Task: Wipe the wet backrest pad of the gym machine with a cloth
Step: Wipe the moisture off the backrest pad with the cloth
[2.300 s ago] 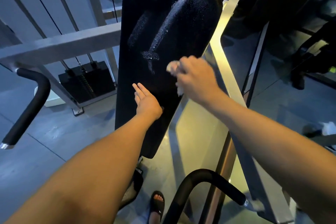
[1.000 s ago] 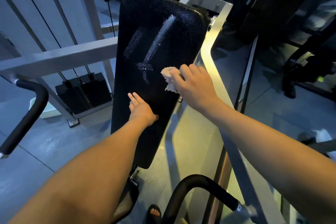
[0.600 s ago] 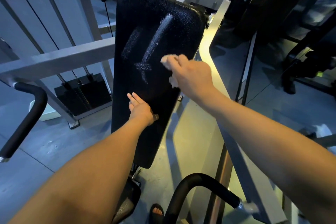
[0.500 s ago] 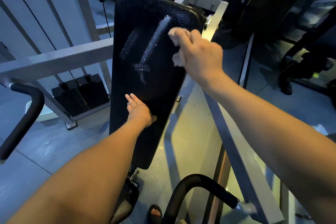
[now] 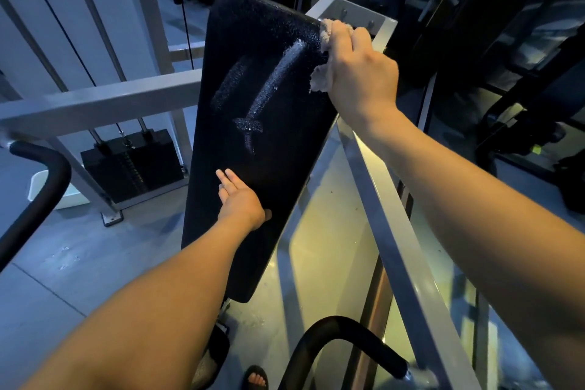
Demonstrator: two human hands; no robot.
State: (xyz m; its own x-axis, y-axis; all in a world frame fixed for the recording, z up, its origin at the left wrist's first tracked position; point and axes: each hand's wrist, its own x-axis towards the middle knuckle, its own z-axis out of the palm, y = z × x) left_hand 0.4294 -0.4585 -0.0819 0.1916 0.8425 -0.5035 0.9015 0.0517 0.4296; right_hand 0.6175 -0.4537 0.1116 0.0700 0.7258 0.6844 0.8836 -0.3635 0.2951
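Observation:
The black backrest pad [image 5: 278,149] stands tilted in the middle of the view, speckled with droplets and marked by long wet streaks [image 5: 275,82] on its upper half. My right hand [image 5: 357,70] grips a crumpled pale cloth [image 5: 329,35] and holds it against the pad's top right corner. My left hand [image 5: 239,196] rests flat on the pad's lower middle, fingers straight and pointing up.
A grey metal frame rail [image 5: 389,218] runs down the pad's right side. A crossbar [image 5: 95,101] and a weight stack [image 5: 129,165] lie to the left. Black padded handles sit at left [image 5: 38,199] and bottom [image 5: 342,339]. A sandalled foot [image 5: 256,378] shows below.
My right hand has carried the cloth up the pad's right side, from mid-height to the top right corner. My left hand has stayed pressed on the lower pad.

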